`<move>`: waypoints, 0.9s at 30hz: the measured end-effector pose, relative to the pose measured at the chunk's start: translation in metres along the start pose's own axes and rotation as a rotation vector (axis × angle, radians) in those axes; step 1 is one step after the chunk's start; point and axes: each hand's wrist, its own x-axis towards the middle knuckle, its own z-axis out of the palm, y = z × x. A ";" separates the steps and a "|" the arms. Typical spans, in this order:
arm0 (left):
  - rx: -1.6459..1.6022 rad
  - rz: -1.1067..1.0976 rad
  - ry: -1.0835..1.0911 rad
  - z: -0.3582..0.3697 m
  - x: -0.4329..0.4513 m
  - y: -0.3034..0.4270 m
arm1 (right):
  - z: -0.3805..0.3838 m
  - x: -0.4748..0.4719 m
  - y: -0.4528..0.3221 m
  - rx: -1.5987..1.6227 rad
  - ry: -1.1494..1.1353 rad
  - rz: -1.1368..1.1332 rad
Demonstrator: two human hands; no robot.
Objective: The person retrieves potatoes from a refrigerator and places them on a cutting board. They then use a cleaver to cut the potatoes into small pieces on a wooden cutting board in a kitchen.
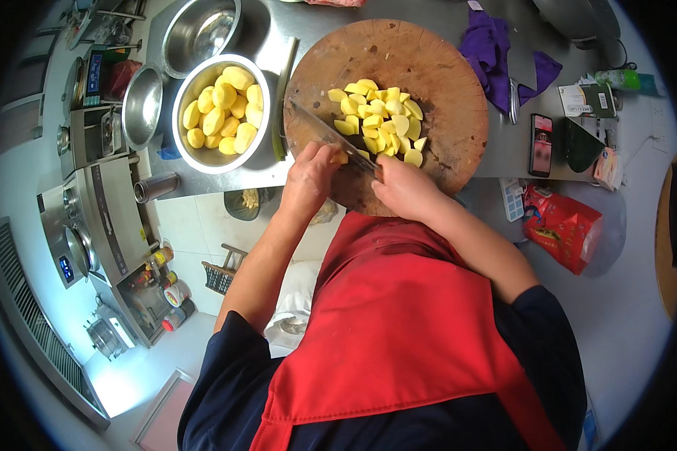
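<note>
On the round wooden chopping block [445, 73], my right hand [401, 186] grips the handle of a kitchen knife [324, 132], whose blade slants away to the upper left. My left hand [311, 175] is on the near side of the blade, its fingers curled over a piece of potato [340, 158] that is mostly hidden. Beyond the blade lies a heap of cut potato chunks [383, 115]. To the left of the block, a steel bowl [176, 141] holds several whole peeled potatoes [224, 96].
A green stalk [279, 135] lies between bowl and block. Empty steel bowls [200, 39] stand at the far left. On the right are a purple cloth [485, 51], a phone [540, 145] and a red bag [561, 225]. A metal cup [157, 187] sits near the table's front edge.
</note>
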 end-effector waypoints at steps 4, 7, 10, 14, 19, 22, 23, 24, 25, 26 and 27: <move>0.027 0.027 0.023 0.002 0.000 -0.001 | 0.007 0.017 0.009 0.036 0.006 -0.026; 0.026 0.006 0.026 0.004 -0.002 0.000 | -0.003 0.010 0.006 0.059 0.012 0.067; 0.030 -0.020 0.076 0.008 0.007 0.009 | -0.012 0.002 0.005 0.058 0.061 0.102; 0.089 -0.081 0.093 0.012 0.016 0.003 | -0.018 -0.005 -0.004 0.078 0.106 0.113; 0.029 -0.038 0.062 -0.004 0.012 0.002 | -0.020 -0.015 -0.017 0.067 0.086 0.096; 0.098 0.043 0.060 0.001 0.014 -0.004 | -0.017 -0.019 -0.021 0.062 0.051 0.102; 0.096 0.048 0.056 0.001 0.014 -0.007 | -0.016 -0.019 -0.022 0.057 0.042 0.104; 0.090 0.052 0.051 0.002 0.014 -0.009 | -0.013 -0.019 -0.018 0.074 0.050 0.090; 0.084 0.056 0.045 0.002 0.014 -0.011 | -0.009 -0.018 -0.012 0.092 0.059 0.076; 0.072 0.053 0.048 0.003 0.014 -0.011 | -0.006 -0.018 -0.008 0.109 0.067 0.062; 0.061 0.048 0.051 0.003 0.013 -0.011 | -0.007 -0.019 -0.008 0.107 0.064 0.065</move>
